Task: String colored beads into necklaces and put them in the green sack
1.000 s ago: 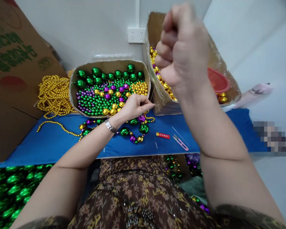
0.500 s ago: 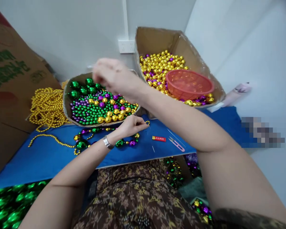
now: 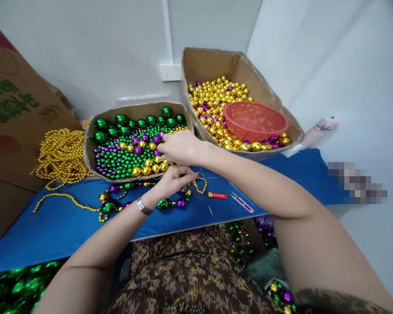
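My right hand [image 3: 180, 147] reaches across into a low cardboard box [image 3: 91, 150] of green, purple and gold beads, its fingers closed over the beads near the box's right rim. Just below it, my left hand [image 3: 175, 179] rests on the blue cloth [image 3: 68, 222], pinching a thin needle with thread. A strung strand of large green, purple and gold beads [image 3: 165, 203] lies under and beside the left hand.
A taller cardboard box [image 3: 245, 65] of gold and purple beads with a red plastic basket [image 3: 254, 120] stands at the right. Gold bead strands [image 3: 60, 155] lie at the left. A red lighter [image 3: 218, 196] and pink thread snips [image 3: 243, 202] lie on the cloth.
My right hand, raised in a fist close to the camera a second ago, has swung down and left into the bead box. The left hand has stayed pinching by the strand.
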Available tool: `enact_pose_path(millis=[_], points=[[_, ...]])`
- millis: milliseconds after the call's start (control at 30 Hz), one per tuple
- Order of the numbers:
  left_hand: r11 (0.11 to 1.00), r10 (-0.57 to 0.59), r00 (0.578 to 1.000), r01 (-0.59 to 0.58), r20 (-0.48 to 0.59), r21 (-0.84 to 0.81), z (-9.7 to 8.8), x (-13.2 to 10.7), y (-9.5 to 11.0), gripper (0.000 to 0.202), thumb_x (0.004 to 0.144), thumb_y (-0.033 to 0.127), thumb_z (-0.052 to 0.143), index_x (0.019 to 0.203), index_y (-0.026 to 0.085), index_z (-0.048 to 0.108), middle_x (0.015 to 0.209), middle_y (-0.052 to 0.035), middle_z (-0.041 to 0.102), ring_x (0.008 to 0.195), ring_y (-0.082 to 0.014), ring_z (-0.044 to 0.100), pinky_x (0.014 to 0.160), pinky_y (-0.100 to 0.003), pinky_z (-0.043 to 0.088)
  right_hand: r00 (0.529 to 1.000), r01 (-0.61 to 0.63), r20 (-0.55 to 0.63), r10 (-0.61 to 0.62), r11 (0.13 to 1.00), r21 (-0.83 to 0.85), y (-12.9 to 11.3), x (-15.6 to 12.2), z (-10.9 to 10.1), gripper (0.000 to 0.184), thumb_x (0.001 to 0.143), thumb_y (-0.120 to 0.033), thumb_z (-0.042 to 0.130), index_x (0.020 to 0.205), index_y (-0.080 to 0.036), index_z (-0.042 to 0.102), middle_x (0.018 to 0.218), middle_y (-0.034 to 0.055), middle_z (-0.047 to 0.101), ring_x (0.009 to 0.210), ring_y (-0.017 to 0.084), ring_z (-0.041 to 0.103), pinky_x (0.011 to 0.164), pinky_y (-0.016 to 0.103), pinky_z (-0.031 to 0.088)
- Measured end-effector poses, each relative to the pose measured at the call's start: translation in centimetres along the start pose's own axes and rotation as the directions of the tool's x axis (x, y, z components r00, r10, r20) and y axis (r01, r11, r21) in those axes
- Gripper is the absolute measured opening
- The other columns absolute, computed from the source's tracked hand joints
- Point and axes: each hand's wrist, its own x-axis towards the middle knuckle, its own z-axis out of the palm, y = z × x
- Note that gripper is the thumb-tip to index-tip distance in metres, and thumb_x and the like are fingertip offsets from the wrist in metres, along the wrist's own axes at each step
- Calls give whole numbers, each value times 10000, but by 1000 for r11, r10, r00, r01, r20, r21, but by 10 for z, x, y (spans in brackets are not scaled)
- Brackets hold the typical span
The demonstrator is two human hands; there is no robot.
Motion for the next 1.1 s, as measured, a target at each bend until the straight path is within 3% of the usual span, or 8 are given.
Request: enact_pose_path(millis=[133,267,467,600,733,867,967,1100], points=[[976,-80,995,65,-65,-209,-3,-5,-6,356,807,441,659,630,140,591,483,48,448,429,-53,347,420,-200,264,989,-76,-105,102,972,221,9,-65,-3,240,961,-280,472,1057,-163,657,981,63,681,880,159,624,744,280,437],[962,-117,987,86,-108,-258,-8,-7,-7,332,767,430,707,635,135,629,487,44,487,415,-47,387,408,-190,287,982,-149,-16,186,831,537,10,-110,28,236,958,-311,482,1043,-156,638,786,2,683,656,95,597,618,219,413],[948,-169,982,138,-84,-287,-13,-9,-9,268,757,377,720,877,138,733,692,-40,704,497,-79,552,462,-193,435,969,-118,-139,206,873,474,-5,-131,42,268,974,-303,439,854,-164,634,756,19,649,688,113,579,658,230,410],[996,9,995,-18,-101,-91,-14,-14,-5,264,825,319,658,1017,152,727,779,-61,738,605,-117,630,537,-217,504,982,-88,-86,169,809,581,-2,-130,43,248,968,-337,457,886,-180,630,779,13,647,696,109,588,659,226,418],[900,353,934,-322,-57,295,-16,-18,4,320,904,214,552,1210,191,645,932,-68,734,779,-138,668,704,-256,538,927,-206,-2,375,514,833,5,-118,62,361,994,-449,348,1108,-186,568,653,-33,588,551,88,537,566,208,412],[593,578,806,-524,130,611,-25,-17,0,417,908,103,460,1296,211,567,841,-55,687,741,-143,630,670,-266,521,935,-228,161,317,188,955,4,-109,84,373,927,-530,457,963,-176,570,663,-32,623,430,45,408,428,174,310],[432,594,775,-536,218,725,-29,-15,-10,464,883,59,427,1301,217,551,805,-46,653,708,-149,598,640,-272,509,938,-281,273,213,5,960,3,-107,92,368,877,-524,540,988,-174,570,663,-21,658,395,37,379,392,172,268],[486,584,793,-514,175,707,-26,-17,-12,405,897,89,439,1269,194,563,815,-49,660,726,-151,606,680,-285,518,940,-325,320,117,25,945,5,-106,92,378,893,-520,502,965,-156,576,705,11,676,392,42,394,408,186,313]])
